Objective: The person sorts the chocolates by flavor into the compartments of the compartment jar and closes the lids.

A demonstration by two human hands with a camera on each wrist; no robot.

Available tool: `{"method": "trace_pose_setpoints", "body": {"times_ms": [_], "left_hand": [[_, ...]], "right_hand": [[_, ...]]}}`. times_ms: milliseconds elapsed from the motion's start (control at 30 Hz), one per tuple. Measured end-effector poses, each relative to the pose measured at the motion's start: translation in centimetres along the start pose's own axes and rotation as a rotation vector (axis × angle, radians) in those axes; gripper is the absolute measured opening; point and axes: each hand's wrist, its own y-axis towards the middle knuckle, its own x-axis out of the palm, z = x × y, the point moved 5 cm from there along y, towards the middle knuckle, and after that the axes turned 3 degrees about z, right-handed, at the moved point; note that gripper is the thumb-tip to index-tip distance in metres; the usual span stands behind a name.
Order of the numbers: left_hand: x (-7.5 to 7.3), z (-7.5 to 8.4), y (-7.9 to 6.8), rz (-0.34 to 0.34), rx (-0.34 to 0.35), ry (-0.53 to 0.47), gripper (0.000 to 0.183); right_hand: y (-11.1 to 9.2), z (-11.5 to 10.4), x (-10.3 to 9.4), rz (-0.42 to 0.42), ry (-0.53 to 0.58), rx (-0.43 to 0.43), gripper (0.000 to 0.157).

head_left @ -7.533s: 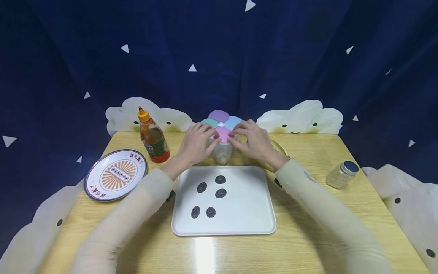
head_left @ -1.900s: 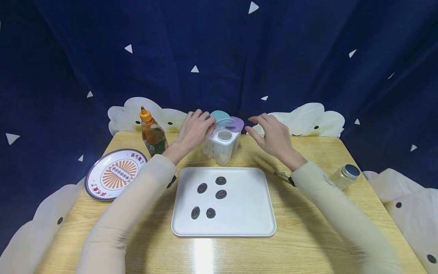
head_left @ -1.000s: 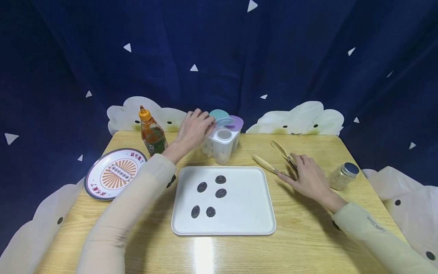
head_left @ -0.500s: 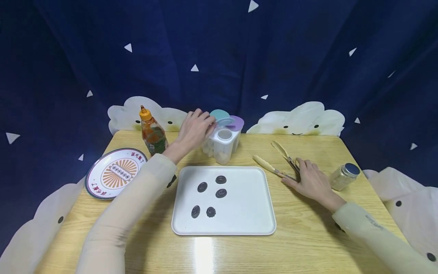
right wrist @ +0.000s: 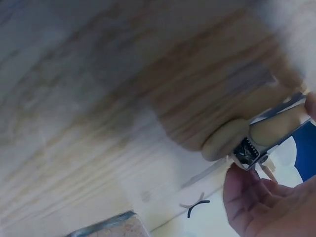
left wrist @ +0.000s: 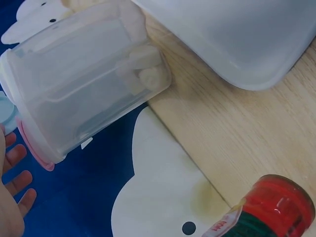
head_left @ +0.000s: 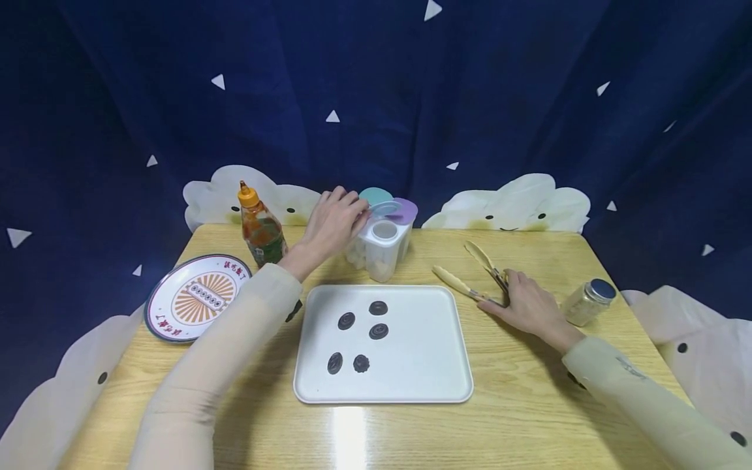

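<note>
A clear multi-compartment container [head_left: 382,258] with coloured flap lids stands behind the tray, pale chunks inside it. One light blue lid [head_left: 384,209] is raised above a round opening, and my left hand [head_left: 335,225] pinches its edge. In the left wrist view the container [left wrist: 84,69] shows a pink lid [left wrist: 34,145]; only part of my hand [left wrist: 17,192] appears there. On the right, my right hand [head_left: 531,307] holds the tongs [head_left: 455,281] by their handle end, their cream tips spread apart on the table. The right wrist view shows the tongs [right wrist: 276,131] between thumb and fingers.
A white tray [head_left: 423,359] bears several dark moulded pieces [head_left: 378,331]. To the left are a patterned plate [head_left: 170,274] and a sauce bottle [head_left: 264,235] with an orange cap. A small jar [head_left: 587,303] with a dark lid stands by my right wrist.
Both hands were on the container at first; it has since been turned and the light blue lid lifted. My right hand has moved right and down onto the tongs. The left stays at the lid.
</note>
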Motion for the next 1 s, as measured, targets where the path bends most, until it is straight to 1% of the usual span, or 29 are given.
{"method": "trace_pose_setpoints", "body": {"times_ms": [100, 200, 300, 433, 533, 633, 833, 1000], "left_hand": [[-0.1, 0.1, 0.0, 0.006, 0.006, 0.000, 0.023], [-0.1, 0.1, 0.0, 0.006, 0.010, 0.002, 0.023], [-0.1, 0.2, 0.0, 0.002, 0.009, 0.001, 0.024], [-0.1, 0.1, 0.0, 0.002, 0.007, -0.004, 0.024], [0.0, 0.0, -0.1, 0.012, 0.008, -0.005, 0.024], [0.0, -0.1, -0.2, 0.017, 0.010, -0.003, 0.024], [-0.1, -0.2, -0.2, 0.010, 0.007, 0.001, 0.024], [0.0, -0.1, -0.2, 0.006, 0.012, -0.005, 0.024]], "right_hand": [[0.1, -0.1, -0.1, 0.019, 0.015, -0.003, 0.104], [0.2, -0.5, -0.7, 0.066, 0.030, -0.035, 0.100], [0.3, -0.8, -1.6, 0.108, 0.030, -0.072, 0.096], [0.4, -1.2, -2.9, 0.127, 0.013, -0.098, 0.097], [0.1, -1.7, -3.9, 0.146, 0.011, -0.114, 0.096], [-0.3, -2.3, -4.8, 0.173, 0.022, -0.144, 0.091], [-1.6, -3.6, -6.3, 0.196, 0.033, -0.229, 0.080], [-2.6, -4.9, -6.7, 0.220, -0.001, -0.347, 0.073]]}}
